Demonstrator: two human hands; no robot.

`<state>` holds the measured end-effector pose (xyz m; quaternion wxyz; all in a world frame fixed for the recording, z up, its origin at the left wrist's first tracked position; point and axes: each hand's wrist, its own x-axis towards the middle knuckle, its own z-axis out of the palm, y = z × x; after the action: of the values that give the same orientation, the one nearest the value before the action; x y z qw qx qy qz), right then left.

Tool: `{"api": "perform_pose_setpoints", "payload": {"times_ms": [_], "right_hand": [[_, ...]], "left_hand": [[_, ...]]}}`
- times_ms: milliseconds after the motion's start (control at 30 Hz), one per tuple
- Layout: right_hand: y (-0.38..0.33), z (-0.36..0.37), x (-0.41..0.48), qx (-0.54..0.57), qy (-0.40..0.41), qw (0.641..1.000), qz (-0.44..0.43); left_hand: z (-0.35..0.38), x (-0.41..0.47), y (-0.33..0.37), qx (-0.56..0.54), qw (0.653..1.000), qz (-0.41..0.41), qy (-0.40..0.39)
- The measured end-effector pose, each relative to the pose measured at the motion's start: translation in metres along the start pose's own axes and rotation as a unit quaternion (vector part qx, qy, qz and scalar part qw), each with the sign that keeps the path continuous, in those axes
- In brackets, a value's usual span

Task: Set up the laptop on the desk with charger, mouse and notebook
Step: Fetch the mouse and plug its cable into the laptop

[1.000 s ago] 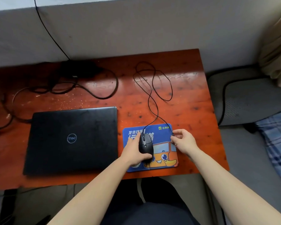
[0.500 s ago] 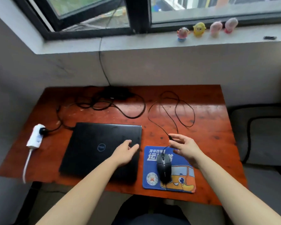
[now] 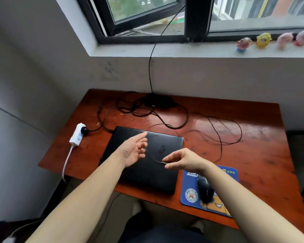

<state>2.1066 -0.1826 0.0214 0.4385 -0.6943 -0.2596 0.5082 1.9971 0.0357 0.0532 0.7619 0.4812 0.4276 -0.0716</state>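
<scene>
My right hand has left the mouse pad and now pinches the plug of the mouse cord over the shut laptop. My left hand let go of the mouse. It hangs open over the lid, holding nothing. The mouse sits on its pad, right of the laptop. I think the plug goes into the laptop next. The charger lies at the far edge. I see no notebook.

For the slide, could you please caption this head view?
Right hand pinches a thin cable's plug above the closed laptop; left hand open; mouse on its pad.
</scene>
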Motion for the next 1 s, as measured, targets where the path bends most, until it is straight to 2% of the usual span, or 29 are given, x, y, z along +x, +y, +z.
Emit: {"api": "perform_pose_setpoints", "payload": {"times_ms": [67, 133, 233, 300, 433, 567, 667, 800, 933, 1000], "right_hand": [[-0.004, 0.007, 0.007, -0.059, 0.035, 0.998, 0.003], [-0.005, 0.01, 0.017, -0.097, 0.102, 0.99, 0.015], [-0.01, 0.018, 0.038, -0.069, 0.215, 0.973, 0.049], [-0.022, 0.031, 0.057, -0.081, 0.271, 0.957, 0.064], [-0.038, 0.063, 0.092, -0.145, 0.327, 0.929, 0.094], [-0.061, 0.104, 0.128, -0.149, 0.367, 0.912, 0.106], [-0.075, 0.133, 0.145, -0.184, 0.382, 0.9, 0.105], [-0.081, 0.165, 0.173, -0.206, 0.377, 0.895, 0.116], [-0.07, 0.191, 0.185, -0.199, 0.332, 0.913, 0.133], [-0.059, 0.198, 0.191, -0.192, 0.289, 0.927, 0.141]], "left_hand": [[-0.011, 0.009, 0.007, -0.023, 0.999, 0.031, 0.012], [-0.019, 0.019, 0.023, -0.047, 0.996, 0.071, 0.03], [-0.036, 0.029, 0.051, -0.047, 0.993, 0.103, 0.023], [-0.053, 0.033, 0.076, -0.055, 0.994, 0.096, -0.002], [-0.099, 0.04, 0.123, -0.118, 0.986, 0.112, -0.033], [-0.166, 0.059, 0.144, -0.144, 0.979, 0.142, 0.024], [-0.205, 0.074, 0.139, -0.149, 0.976, 0.136, 0.081], [-0.252, 0.106, 0.127, -0.079, 0.973, 0.148, 0.161], [-0.276, 0.133, 0.093, -0.068, 0.974, 0.086, 0.198], [-0.28, 0.139, 0.067, 0.004, 0.977, 0.045, 0.208]]}}
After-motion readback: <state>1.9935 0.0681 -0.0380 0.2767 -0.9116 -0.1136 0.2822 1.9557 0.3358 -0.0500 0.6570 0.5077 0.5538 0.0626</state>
